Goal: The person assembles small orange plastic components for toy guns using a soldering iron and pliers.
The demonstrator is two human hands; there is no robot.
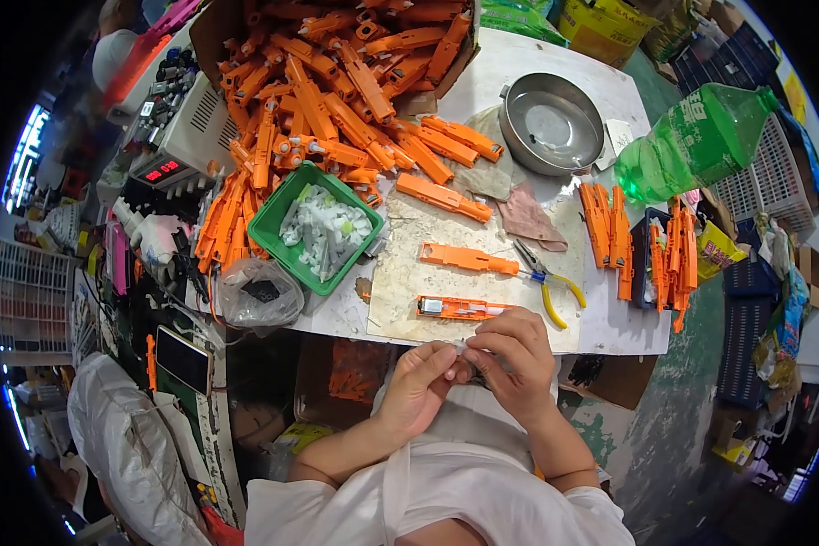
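Observation:
At the table's near edge my left hand (413, 387) and my right hand (521, 362) meet, fingertips pinched together around a small whitish part (460, 347). Fingers cover most of that part, so its exact kind does not show. Just beyond my right hand lies an orange plastic housing (464, 308) with a grey piece seated in its left end. Farther back is a second orange housing (469, 258) with a thin white tip pointing right. Pliers with yellow handles (555, 289) rest to the right of both. All three sit on a stained board (400, 282).
A green bin (273, 244) of translucent white parts stands left, near a clear plastic bag (262, 293). Behind is a large heap of orange housings (337, 82). A metal bowl (552, 125), a green bottle (692, 141) and stacked orange housings (607, 232) occupy the right.

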